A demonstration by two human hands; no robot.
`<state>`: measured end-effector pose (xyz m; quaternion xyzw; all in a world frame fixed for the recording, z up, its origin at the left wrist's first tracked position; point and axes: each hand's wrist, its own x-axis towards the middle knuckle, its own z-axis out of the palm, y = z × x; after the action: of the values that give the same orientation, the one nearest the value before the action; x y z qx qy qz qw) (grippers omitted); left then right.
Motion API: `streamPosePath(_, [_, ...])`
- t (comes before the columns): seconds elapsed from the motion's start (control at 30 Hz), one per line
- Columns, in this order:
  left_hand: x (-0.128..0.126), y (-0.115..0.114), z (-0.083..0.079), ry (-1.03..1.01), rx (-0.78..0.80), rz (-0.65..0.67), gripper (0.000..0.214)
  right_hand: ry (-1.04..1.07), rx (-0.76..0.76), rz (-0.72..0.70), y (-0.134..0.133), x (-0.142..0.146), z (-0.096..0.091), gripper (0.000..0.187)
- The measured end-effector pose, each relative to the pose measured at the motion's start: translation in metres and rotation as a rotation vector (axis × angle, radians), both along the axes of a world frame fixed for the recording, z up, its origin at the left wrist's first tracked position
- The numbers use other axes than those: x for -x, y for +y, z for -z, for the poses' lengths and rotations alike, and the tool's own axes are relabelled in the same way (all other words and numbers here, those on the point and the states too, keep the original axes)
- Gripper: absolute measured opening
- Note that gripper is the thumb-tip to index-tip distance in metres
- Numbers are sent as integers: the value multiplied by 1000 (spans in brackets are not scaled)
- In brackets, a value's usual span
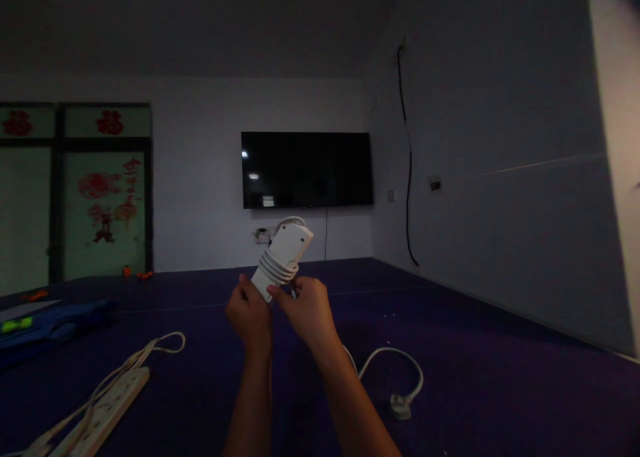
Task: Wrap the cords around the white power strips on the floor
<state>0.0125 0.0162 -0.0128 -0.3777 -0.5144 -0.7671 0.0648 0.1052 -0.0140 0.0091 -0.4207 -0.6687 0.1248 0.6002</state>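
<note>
Both hands (250, 316) (309, 310) pinch a cord-wound white strip (288, 244) between fingers (275, 293) above a purple surface (480, 377), before a television (307, 170).

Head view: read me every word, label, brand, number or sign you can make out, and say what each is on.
"福": red sign on the door's upper right pane.
Left red sign, on the upper left pane: blurred, apparently the same character.
Red column of characters, lower right pane: too blurred to read.
Held white strip, power strip, television: no legible text.
</note>
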Motion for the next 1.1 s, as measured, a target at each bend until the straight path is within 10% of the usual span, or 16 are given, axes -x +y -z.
streamPosePath(0.47, [1,-2,-1,142,-91,-143,41,126,30,-96,6,0,1,34])
streamPosePath(0.83, [16,-9,-23,-444,189,1016,40,375,115,-335,11,-25,-5,35])
streamPosePath(1.1, [11,-13,-20,-453,460,1498,59,453,158,-336,11,-28,-5,36])
